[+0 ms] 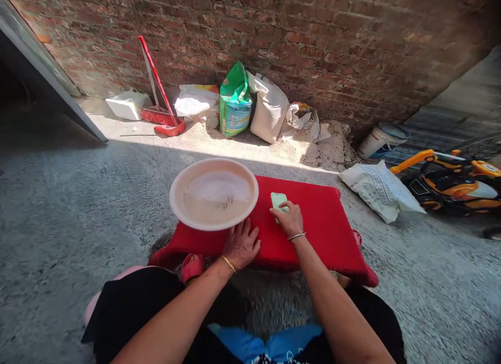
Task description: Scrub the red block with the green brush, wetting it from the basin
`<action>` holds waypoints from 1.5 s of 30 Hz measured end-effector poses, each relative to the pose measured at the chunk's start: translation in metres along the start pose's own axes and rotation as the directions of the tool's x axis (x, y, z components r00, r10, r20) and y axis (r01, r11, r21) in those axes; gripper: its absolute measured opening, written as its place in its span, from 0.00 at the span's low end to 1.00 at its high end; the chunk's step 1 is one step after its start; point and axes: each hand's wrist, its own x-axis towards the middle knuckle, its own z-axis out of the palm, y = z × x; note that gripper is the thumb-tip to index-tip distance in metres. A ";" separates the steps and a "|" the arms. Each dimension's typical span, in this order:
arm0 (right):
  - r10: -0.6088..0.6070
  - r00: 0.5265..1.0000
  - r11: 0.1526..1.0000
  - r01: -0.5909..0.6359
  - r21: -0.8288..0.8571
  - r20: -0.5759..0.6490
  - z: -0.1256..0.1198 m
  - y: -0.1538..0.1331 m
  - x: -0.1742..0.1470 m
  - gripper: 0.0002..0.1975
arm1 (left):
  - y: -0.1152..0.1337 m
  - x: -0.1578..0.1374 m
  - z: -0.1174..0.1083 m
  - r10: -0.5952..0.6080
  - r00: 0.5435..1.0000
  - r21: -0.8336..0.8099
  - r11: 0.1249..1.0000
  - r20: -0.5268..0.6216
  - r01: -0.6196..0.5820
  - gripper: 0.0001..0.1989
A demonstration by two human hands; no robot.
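Observation:
My left hand [241,245] lies flat on the red cloth [321,223], fingers spread, its fingertips at the near rim of the basin [182,210]; whether they touch the rim I cannot tell. The pale, round basin holds water with a patch of small dark specks in it. In my right hand [290,219], fingers and thumb close over a flat, pale-green, phone-shaped slab [278,199] with rounded corners. The slab is at the cloth, right of the basin, and my fingers hide its lower part. The cloth covers a low table or bench.
Along the brick wall stand a red broom [158,82], a red dustpan [171,129], a white box [128,104], a green bag [235,105] and a white sack [268,105]. Right are a bucket [381,139], a flat sack [379,186] and a yellow-black toy digger [454,181].

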 end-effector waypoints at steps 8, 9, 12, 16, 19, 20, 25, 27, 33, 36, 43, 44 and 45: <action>-0.203 0.971 0.956 0.225 -0.189 0.129 0.024 -0.030 0.008 0.20 | -0.003 0.002 -0.003 0.030 0.999 -0.039 0.999 -0.022 -0.031 0.16; -0.197 0.973 0.952 0.219 -0.214 0.123 0.016 -0.017 0.014 0.19 | -0.003 0.002 -0.002 0.030 0.999 -0.046 0.998 -0.025 -0.031 0.16; -0.099 0.993 0.960 0.110 -0.259 0.058 -0.025 0.040 0.034 0.20 | -0.003 0.002 -0.001 0.037 0.999 -0.037 0.999 -0.020 -0.037 0.17; 0.096 0.991 0.956 -0.118 -0.270 -0.091 -0.091 0.131 0.051 0.22 | -0.001 0.002 -0.002 0.033 0.999 0.009 0.999 -0.014 -0.033 0.17; 0.242 0.948 0.921 -0.292 -0.257 -0.207 -0.117 0.168 0.052 0.22 | 0.000 0.002 -0.004 0.028 0.999 0.005 1.000 -0.038 -0.028 0.17; 0.249 0.940 0.920 -0.305 -0.247 -0.233 -0.117 0.169 0.050 0.23 | 0.001 0.001 -0.004 0.026 0.998 -0.001 1.000 -0.050 -0.026 0.17; 0.056 0.988 0.989 -0.075 -0.130 -0.147 -0.062 0.095 0.021 0.23 | 0.000 -0.003 -0.005 -0.017 0.991 -0.120 0.993 -0.133 0.001 0.13; -0.013 0.999 0.997 0.010 -0.073 -0.035 -0.028 0.048 -0.002 0.21 | -0.003 -0.004 -0.005 -0.054 0.984 -0.208 0.978 -0.172 0.017 0.13; -0.216 0.967 0.961 0.235 -0.147 0.133 0.027 -0.021 -0.049 0.19 | -0.012 -0.005 -0.003 -0.080 0.969 -0.322 0.947 -0.235 0.000 0.13; -0.214 0.972 0.942 0.233 -0.241 0.101 0.006 0.012 -0.038 0.17 | -0.012 -0.004 0.000 -0.070 0.967 -0.296 0.955 -0.246 -0.007 0.12; 0.157 0.974 0.907 -0.208 -0.365 -0.163 -0.114 0.168 0.005 0.19 | -0.009 -0.003 0.004 -0.054 0.970 -0.233 0.972 -0.236 -0.003 0.12; 0.214 0.955 0.887 -0.278 -0.368 -0.205 -0.126 0.183 0.006 0.19 | -0.009 -0.003 0.004 -0.055 0.969 -0.235 0.972 -0.239 -0.002 0.12; 0.247 0.940 0.874 -0.321 -0.364 -0.235 -0.134 0.191 0.007 0.20 | -0.009 -0.002 0.003 -0.058 0.969 -0.242 0.970 -0.242 -0.002 0.11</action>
